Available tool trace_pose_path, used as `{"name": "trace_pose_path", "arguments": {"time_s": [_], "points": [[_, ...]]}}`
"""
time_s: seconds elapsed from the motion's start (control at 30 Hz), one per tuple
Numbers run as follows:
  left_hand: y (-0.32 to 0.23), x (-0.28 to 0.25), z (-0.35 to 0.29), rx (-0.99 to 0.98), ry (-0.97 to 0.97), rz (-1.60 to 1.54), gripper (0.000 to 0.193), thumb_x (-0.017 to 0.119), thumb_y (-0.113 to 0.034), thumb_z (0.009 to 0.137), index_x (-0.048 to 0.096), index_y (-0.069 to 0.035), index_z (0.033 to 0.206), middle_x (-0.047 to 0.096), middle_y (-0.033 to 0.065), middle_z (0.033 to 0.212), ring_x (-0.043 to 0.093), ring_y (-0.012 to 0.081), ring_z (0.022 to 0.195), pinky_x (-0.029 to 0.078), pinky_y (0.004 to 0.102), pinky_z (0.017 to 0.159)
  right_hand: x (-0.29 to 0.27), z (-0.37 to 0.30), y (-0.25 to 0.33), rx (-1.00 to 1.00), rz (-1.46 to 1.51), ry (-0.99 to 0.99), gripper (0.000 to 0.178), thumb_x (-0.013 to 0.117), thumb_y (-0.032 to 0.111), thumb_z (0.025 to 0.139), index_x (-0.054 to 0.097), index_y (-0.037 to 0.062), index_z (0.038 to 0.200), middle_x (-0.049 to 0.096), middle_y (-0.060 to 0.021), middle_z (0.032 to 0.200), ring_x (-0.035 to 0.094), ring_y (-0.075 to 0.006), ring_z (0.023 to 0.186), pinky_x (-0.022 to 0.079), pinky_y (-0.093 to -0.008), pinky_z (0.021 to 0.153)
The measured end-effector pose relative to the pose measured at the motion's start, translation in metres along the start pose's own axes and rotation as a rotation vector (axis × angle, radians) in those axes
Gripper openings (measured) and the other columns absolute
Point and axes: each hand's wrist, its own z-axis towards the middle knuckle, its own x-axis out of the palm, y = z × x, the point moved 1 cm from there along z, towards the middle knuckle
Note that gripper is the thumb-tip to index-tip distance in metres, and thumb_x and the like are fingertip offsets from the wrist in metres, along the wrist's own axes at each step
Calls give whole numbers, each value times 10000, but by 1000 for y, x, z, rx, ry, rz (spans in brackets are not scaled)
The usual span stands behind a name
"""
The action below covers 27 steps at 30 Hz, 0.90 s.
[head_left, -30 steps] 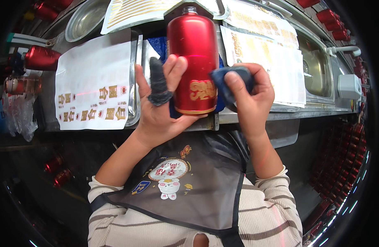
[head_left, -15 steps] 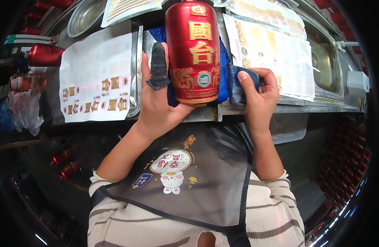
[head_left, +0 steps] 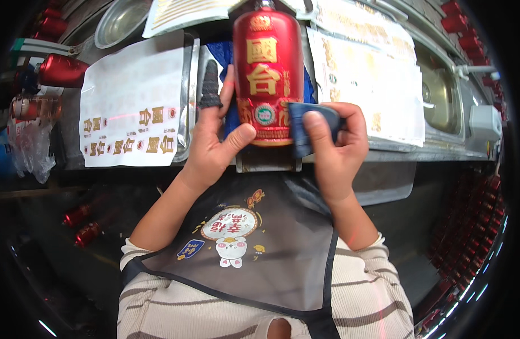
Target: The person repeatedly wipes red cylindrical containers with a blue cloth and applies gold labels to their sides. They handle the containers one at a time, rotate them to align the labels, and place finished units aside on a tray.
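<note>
A red bottle (head_left: 265,79) with gold raised lettering and a small green-and-white round emblem lies on a blue cloth (head_left: 310,85), its neck pointing away from me. My left hand (head_left: 215,141) holds it along its left side, thumb against the lower front edge; a dark knitted cover sits on one finger. In my right hand (head_left: 342,147) is a flat dark blue squeegee (head_left: 301,138), pinched under the thumb. Its edge rests against the bottle's lower right side, covering part of the gold pattern there.
On the left, a white decal sheet (head_left: 130,96) lies on a metal tray, beside another red bottle (head_left: 62,72). A metal bowl (head_left: 120,24) stands behind. Stacked gold decal sheets (head_left: 378,90) lie right, before a metal sink (head_left: 445,93). Many red bottles (head_left: 469,226) stand low at right.
The squeegee has moved left onto the bottle's lower right side. The bottle has turned slightly, its lettering shifting left. My left thumb has come from beneath the base to the front.
</note>
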Motion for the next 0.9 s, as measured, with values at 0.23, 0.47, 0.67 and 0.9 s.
{"name": "trace_pose_path", "arguments": {"time_s": [0.23,0.47,0.67,0.9], "points": [[-17,1,-5,280,-27,741,639,634,-270,929,418,-2,1467,304,257,1569,271,391,1470,-15,569,1178,-6,2,28,20,120,-12,228,673,21,921,577,18,1128,603,-22,1019,567,-67,890,486,-222,769],[-27,17,-4,331,-39,1150,548,489,-463,988,568,-78,1370,286,273,1566,250,441,1464,15,639,1159,0,3,16,-421,-309,102,249,708,156,899,682,48,1122,708,-89,849,673,-153,707,512,-309,618],[-17,25,-20,327,-65,1134,562,475,-463,999,531,-61,1387,255,294,1570,218,438,1476,3,634,1162,-1,-17,17,-676,-659,281,376,671,159,858,611,57,1214,622,-86,735,624,-259,576,468,-365,491],[-9,28,-30,253,-96,961,574,526,-412,986,475,-40,1421,253,299,1569,180,424,1492,-22,612,1171,-5,-17,13,-715,-764,405,425,663,178,860,576,79,1263,619,-90,745,610,-271,561,468,-367,505]]}}
